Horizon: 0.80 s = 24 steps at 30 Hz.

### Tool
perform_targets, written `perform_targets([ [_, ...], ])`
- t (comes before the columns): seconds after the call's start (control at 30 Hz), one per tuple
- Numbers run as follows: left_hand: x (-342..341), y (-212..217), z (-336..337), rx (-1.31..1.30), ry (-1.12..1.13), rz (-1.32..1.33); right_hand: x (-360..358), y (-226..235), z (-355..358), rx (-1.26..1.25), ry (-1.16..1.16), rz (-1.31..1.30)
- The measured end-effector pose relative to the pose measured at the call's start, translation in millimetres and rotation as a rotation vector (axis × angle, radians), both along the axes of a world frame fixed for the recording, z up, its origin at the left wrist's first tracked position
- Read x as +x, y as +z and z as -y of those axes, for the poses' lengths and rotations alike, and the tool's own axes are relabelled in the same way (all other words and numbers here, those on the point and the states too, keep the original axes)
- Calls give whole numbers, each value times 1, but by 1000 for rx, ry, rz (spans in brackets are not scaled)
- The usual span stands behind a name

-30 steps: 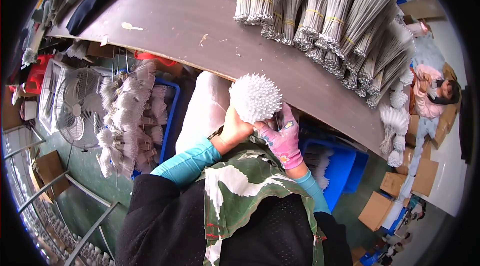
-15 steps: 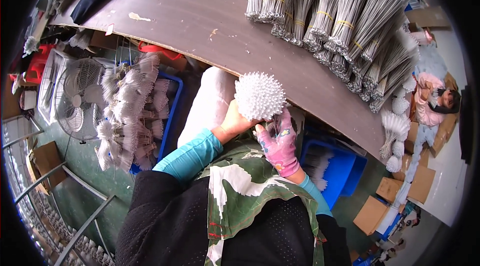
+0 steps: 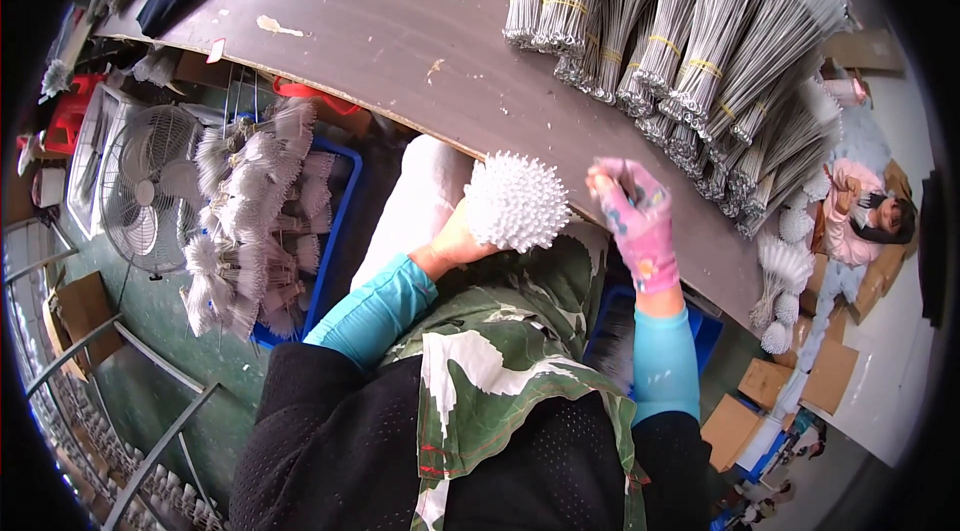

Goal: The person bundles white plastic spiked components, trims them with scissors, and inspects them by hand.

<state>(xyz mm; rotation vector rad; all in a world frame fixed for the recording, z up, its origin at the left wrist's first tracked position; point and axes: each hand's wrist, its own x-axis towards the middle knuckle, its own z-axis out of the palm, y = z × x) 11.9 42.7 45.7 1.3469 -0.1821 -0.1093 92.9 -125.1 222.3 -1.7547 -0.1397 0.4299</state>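
White-tipped bundle (image 3: 518, 201) held by 1 hand, the left hand (image 3: 463, 239), near the table (image 3: 400, 71); inside the curled right hand (image 3: 638, 221), nothing can be made out. Were the left grip loosened, strands might be spilled.

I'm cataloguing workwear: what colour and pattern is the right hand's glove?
The glove is pink with a floral print, in the head view.

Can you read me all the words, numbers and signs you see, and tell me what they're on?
There are none that I can read.
White slip at the table edge: too small to tell.
Fan hub: too small to tell.
Pink glove: flower shapes, no readable letters.
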Motion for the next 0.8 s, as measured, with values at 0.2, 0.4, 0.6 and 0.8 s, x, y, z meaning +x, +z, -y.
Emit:
perform_targets([
  [0.2,-1,13,-19,-147,-140,-90,39,1,-28,-127,446,-219],
  [0.4,-3,18,-28,-457,-197,-339,43,-4,-31,-143,538,-148],
  [0.6,-2,10,-29,17,-214,-8,38,-17,-35,-198,597,113],
  [0.8,-7,24,-34,-242,-287,-272,31,-20,-36,-254,637,393],
])
